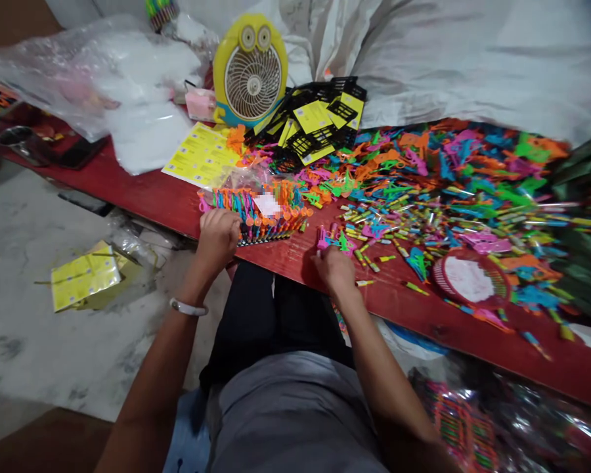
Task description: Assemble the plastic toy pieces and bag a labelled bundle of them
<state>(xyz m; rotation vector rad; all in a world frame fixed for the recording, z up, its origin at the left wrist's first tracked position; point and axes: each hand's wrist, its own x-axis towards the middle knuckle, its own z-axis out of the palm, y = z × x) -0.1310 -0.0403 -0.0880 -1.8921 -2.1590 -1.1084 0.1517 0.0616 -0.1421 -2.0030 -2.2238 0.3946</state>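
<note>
My left hand [219, 233] is curled closed at the left end of a long black rack [263, 240]; whatever its fingers hold is hidden. Tight rows of small bright plastic toys [249, 209] stand in this rack, and a blurred white patch covers part of them. Farther right, near the front edge of the table, my right hand [335, 268] is closed on pink and green plastic toys [343, 242] that stick out past the fingers. Close to it lie thin yellow-banded tubes [367, 259]. A large heap of loose coloured toys [408, 164] spreads behind and to the right.
A yellow fan [253, 75] stands at the back beside black racks with yellow cards [320, 121]. Yellow printed sheets [199, 157] and clear plastic bags [93, 66] lie left. A red basket [438, 276] sits right on the red table [398, 309]. Packed bags [473, 420] are below.
</note>
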